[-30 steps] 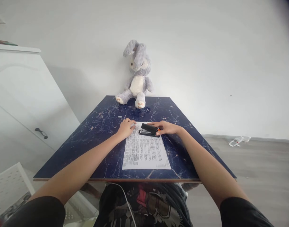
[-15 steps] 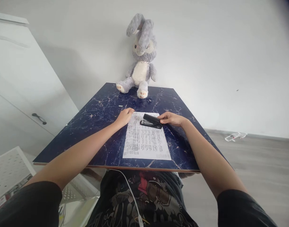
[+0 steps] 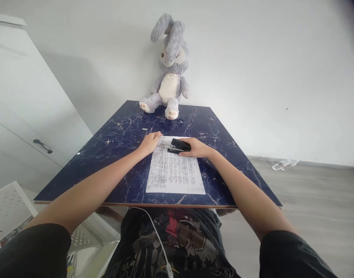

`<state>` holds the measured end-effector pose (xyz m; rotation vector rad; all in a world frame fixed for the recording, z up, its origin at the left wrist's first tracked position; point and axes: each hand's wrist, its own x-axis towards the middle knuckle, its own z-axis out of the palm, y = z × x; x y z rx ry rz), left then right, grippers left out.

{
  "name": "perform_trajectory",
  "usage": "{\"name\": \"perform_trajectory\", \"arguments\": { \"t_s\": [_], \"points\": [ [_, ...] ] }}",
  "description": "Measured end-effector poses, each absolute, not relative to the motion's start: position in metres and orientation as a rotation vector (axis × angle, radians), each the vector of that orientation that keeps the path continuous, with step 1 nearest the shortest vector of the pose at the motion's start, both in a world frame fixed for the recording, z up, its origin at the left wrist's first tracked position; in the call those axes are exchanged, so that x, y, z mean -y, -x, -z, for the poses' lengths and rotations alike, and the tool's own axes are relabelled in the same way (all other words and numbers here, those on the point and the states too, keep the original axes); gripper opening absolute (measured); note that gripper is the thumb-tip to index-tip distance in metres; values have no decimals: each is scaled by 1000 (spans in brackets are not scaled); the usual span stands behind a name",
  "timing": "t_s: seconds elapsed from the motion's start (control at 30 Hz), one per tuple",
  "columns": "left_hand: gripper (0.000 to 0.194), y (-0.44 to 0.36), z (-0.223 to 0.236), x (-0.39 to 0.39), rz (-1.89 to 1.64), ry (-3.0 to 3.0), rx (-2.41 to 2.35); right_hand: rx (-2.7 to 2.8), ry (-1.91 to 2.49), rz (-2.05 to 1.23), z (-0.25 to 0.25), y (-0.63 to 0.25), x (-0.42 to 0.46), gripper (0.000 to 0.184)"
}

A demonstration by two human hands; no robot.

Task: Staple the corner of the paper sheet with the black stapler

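Observation:
A printed sheet of paper (image 3: 174,173) lies flat on the dark blue marbled table (image 3: 119,135). My left hand (image 3: 150,142) is closed at the sheet's upper left edge, with its fingers curled together there. Over the upper part of the sheet, my right hand (image 3: 196,147) is wrapped round the back end of a black stapler (image 3: 180,145). The stapler's front points left, toward my left hand, and a silver metal strip shows there. My palm and fingers hide its rear.
A grey plush rabbit (image 3: 169,87) sits at the table's far edge against the wall. A small pale bar (image 3: 145,129) lies beyond my left hand. White cabinet (image 3: 26,96) on the left, perforated white rack (image 3: 12,208) below it, clear plastic item (image 3: 284,165) on the floor at right.
My right hand has moved left along the stapler and now wraps round its back. More silver metal shows at the stapler's front. My left hand stays at the sheet's edge.

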<state>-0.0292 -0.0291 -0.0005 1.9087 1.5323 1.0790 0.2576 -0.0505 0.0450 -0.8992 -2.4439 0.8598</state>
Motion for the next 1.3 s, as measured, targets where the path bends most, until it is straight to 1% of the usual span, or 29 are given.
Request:
{"name": "perform_trajectory", "arguments": {
  "t_s": [0.07,0.1,0.13,0.2,0.23,0.33,0.4,0.47,0.6,0.67,0.77,0.83,0.9,0.93,1.03,1.07,1.1,1.2,1.23,1.3],
  "points": [
    [40,29,-3,31,-1165,-1863,-1521,2497,948,-702,-43,-249,52,40],
    [37,28,-6,33,-1239,-1828,-1490,2488,959,-643,-41,-248,52,34],
    [33,27,-9,35,-1325,-1772,-1429,2465,956,-581,-40,-247,52,33],
    [27,24,-14,39,-1458,-1574,-1222,2384,923,-412,-37,-249,51,40],
    [26,21,-17,42,-1468,-1430,-1107,2339,906,-311,-35,-249,50,45],
    [32,12,-23,52,-1276,-995,-873,2273,849,-2,-33,-249,52,57],
    [39,6,-26,56,-1141,-834,-785,2309,801,186,-34,-246,55,57],
    [39,1,-27,58,-1102,-779,-718,2372,750,362,-38,-242,59,52],
    [24,0,-27,58,-1122,-798,-686,2454,708,592,-47,-239,67,43],
    [23,1,-28,57,-1139,-813,-695,2463,706,635,-51,-239,69,43],
    [25,2,-28,56,-1152,-874,-690,2468,686,586,-52,-240,71,46],
    [24,3,-27,56,-1161,-930,-716,2391,741,476,-51,-240,70,50],
    [20,4,-24,54,-1239,-977,-805,2221,889,311,-50,-240,66,49],
    [18,5,-22,54,-1309,-1007,-865,2138,982,204,-50,-241,64,44],
    [9,9,-20,54,-1544,-1208,-1011,2081,1226,-173,-49,-246,55,18],
    [11,10,-21,55,-1595,-1310,-1029,2128,1265,-285,-48,-248,52,12],
    [13,11,-22,57,-1626,-1414,-1032,2195,1275,-375,-46,-249,50,10],
    [15,9,-26,65,-1620,-1693,-995,2391,1167,-485,-41,-252,47,15],
    [14,7,-27,68,-1601,-1766,-985,2420,1104,-459,-40,-251,47,21],
    [17,4,-27,74,-1553,-1882,-966,2387,939,-330,-41,-249,49,44]
  ]
}}
